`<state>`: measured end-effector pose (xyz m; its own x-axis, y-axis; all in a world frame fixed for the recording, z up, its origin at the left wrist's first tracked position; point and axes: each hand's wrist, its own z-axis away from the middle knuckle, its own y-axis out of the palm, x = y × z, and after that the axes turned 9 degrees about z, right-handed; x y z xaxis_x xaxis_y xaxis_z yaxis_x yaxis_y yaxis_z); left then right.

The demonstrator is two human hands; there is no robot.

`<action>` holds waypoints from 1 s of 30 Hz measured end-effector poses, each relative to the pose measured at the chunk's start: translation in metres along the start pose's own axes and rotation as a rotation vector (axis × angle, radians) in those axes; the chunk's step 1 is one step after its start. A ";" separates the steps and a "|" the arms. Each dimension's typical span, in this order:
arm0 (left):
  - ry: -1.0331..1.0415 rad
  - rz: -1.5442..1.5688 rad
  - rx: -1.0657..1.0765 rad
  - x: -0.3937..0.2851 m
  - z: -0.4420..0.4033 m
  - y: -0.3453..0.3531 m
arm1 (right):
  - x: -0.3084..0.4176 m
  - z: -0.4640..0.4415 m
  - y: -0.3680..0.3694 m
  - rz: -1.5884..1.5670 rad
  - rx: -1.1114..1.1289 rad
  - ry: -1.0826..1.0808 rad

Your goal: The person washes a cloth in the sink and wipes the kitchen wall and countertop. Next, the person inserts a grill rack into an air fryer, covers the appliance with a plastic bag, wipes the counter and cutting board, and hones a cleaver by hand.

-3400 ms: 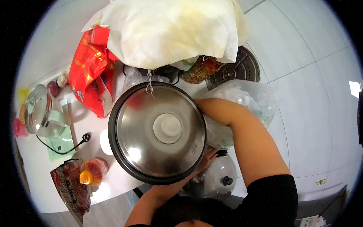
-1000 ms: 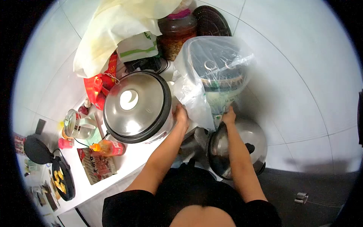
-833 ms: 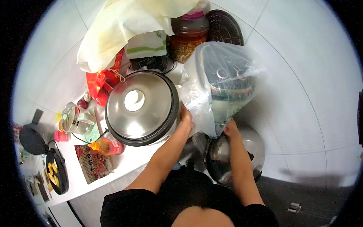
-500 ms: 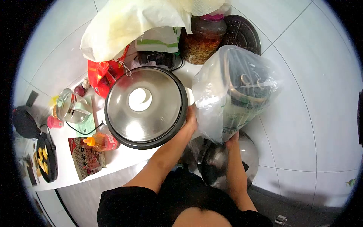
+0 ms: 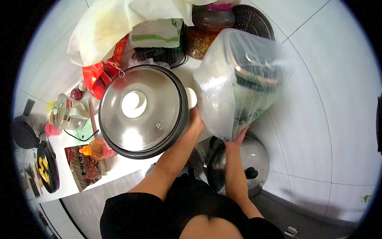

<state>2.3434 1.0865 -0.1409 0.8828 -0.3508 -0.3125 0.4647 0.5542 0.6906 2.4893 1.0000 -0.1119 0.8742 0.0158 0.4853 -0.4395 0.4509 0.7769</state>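
Note:
A large round cooker with a steel lid [image 5: 161, 93] and black rim stands on the white counter. My left hand [image 5: 195, 121] is against its right side, just below the white side handle [image 5: 191, 98]; its fingers are hidden. Right of the cooker, a clear plastic bag [image 5: 217, 95] surrounds a dark-topped container [image 5: 254, 63], which looks tilted. My right hand [image 5: 236, 138] holds the lower end of the bag, thumb up along it. Beneath my right forearm is a pot with a glass lid [image 5: 258, 157] and black knob.
Behind are a pale cloth [image 5: 99, 30], a red packet [image 5: 94, 79], a jar of food [image 5: 203, 36] and a perforated dark plate [image 5: 254, 22]. At left are a glass pot [image 5: 65, 113], an orange-capped bottle [image 5: 99, 149], a brown packet [image 5: 84, 169] and an open pan with food [image 5: 47, 169].
Since the oldest frame, my hands have moved from behind and under the cooker to its side and the bag. The bagged container is now fully in view. The camera view has shifted too.

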 end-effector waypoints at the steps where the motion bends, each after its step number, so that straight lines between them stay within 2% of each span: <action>1: 0.047 -0.063 -0.058 0.002 -0.005 0.000 | -0.003 -0.004 0.004 -0.042 -0.021 0.021; 3: 0.140 -0.064 -0.045 0.009 -0.035 -0.006 | -0.006 -0.012 0.011 -0.128 -0.064 0.057; 4: 0.187 -0.064 -0.037 0.011 -0.046 -0.008 | -0.016 -0.033 -0.011 0.171 0.177 -0.147; 6: 0.166 -0.041 -0.017 0.005 -0.038 0.003 | -0.018 -0.060 -0.021 0.040 0.169 0.004; 7: 0.157 -0.031 -0.004 0.001 -0.034 0.008 | -0.015 -0.058 -0.002 -0.028 0.168 0.077; 8: 0.156 0.008 0.061 -0.001 -0.027 0.011 | -0.007 -0.049 0.012 0.057 0.008 0.123; 10: 0.156 0.097 0.205 -0.004 -0.019 0.020 | -0.010 -0.060 0.011 0.072 0.023 0.068; 13: 0.116 0.129 0.232 -0.013 -0.013 0.029 | -0.007 -0.083 -0.001 0.161 0.123 0.049; 14: 0.177 0.096 0.281 -0.012 -0.016 0.026 | -0.004 -0.090 -0.008 0.199 0.167 0.055; 17: 0.086 0.223 0.266 -0.011 -0.041 0.012 | 0.033 -0.081 0.034 0.347 -0.029 0.215; 19: 0.078 0.239 0.240 -0.011 -0.069 -0.003 | 0.039 -0.117 -0.001 0.358 -0.011 0.268; 20: 0.078 0.237 0.226 -0.012 -0.072 -0.004 | 0.044 -0.137 -0.014 0.367 0.004 0.300; 22: 0.100 0.211 0.188 -0.019 -0.064 -0.001 | 0.058 -0.145 -0.026 0.630 0.257 0.162; 24: 0.137 0.160 0.139 -0.022 -0.056 0.006 | 0.083 -0.165 -0.039 0.965 0.192 0.182; 26: 0.175 0.103 0.080 -0.023 -0.050 0.011 | 0.101 -0.214 -0.074 1.081 -0.113 0.255; 28: 0.209 0.038 0.021 -0.024 -0.047 0.014 | 0.097 -0.225 -0.082 0.930 -0.193 0.225; 30: 0.249 -0.046 -0.031 -0.024 -0.043 0.016 | 0.101 -0.213 -0.080 0.804 -0.151 0.183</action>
<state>2.3327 1.1366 -0.1501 0.8488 -0.1812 -0.4967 0.5029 0.5664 0.6528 2.6565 1.1556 -0.2102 0.3320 0.5221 0.7856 -0.9222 0.3548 0.1540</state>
